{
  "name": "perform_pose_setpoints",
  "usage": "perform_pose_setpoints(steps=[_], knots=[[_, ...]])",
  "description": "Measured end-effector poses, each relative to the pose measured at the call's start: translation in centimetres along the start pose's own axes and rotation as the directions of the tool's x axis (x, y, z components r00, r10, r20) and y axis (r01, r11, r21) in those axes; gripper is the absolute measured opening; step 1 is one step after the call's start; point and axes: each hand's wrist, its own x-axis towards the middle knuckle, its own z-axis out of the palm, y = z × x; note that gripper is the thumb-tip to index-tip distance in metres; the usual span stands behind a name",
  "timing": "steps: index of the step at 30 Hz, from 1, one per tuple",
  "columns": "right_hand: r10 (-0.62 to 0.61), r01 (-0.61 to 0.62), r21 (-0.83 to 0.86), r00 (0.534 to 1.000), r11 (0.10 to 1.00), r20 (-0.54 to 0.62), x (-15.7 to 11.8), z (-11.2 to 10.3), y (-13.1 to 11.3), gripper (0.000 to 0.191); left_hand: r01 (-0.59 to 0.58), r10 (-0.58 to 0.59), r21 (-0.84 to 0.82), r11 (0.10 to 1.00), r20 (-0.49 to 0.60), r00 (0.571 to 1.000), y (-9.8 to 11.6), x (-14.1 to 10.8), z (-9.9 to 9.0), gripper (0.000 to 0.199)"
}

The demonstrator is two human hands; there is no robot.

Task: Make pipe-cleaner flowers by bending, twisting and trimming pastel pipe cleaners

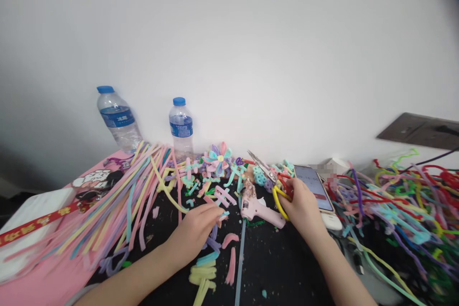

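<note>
The left hand [196, 230] is pinching a small pale-blue fuzzy piece [224, 214] between fingertips pressed together, a grip seemingly suiting something so short; the right hand [303, 206] is curling its fingers around the loops of yellow-and-red-handled metal scissors [273, 177], whose blades are pointing toward the white wall [258, 67], probably keeping the tips clear of the left hand; a pale-pink plastic glue gun [263, 212] is lying between both hands, presumably for easy reach.
</note>
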Motion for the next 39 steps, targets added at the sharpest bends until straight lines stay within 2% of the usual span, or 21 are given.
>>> perform_pose_setpoints(steps=[4, 8, 11, 17, 30, 39], knots=[[-0.049, 0.036, 0.129, 0.993, 0.991, 0.104, -0.9, -1.5, -2.4, 0.027, 0.169, -0.165, -0.114, 0.979, 0.047, 0.985, 0.2, 0.2, 0.0, 0.032], [-0.14, 0.094, 0.204, 0.965, 0.974, 0.222, -2.0, -2.7, -4.8, 0.022, 0.334, -0.311, -0.313, 0.889, 0.124, 0.942, 0.3, 0.4, 0.0, 0.032], [-0.192, 0.138, 0.2, 0.938, 0.97, 0.287, -2.6, -2.9, -5.6, 0.024, 0.399, -0.363, -0.459, 0.794, 0.17, 0.916, 0.1, 0.5, 0.1, 0.031], [-0.261, 0.23, 0.131, 0.904, 0.964, 0.339, -3.5, -2.2, -5.3, 0.029, 0.436, -0.38, -0.653, 0.619, 0.237, 0.894, -1.0, 0.1, 0.8, 0.029], [-0.293, 0.25, 0.161, 0.88, 0.955, 0.374, -3.3, -1.8, -5.2, 0.032, 0.434, -0.393, -0.701, 0.566, 0.234, 0.889, -1.0, 0.3, 1.0, 0.03], [-0.317, 0.271, 0.171, 0.873, 0.947, 0.37, -3.4, -1.8, -5.0, 0.029, 0.476, -0.41, -0.633, 0.611, 0.262, 0.874, -1.1, 0.3, 0.7, 0.037]])
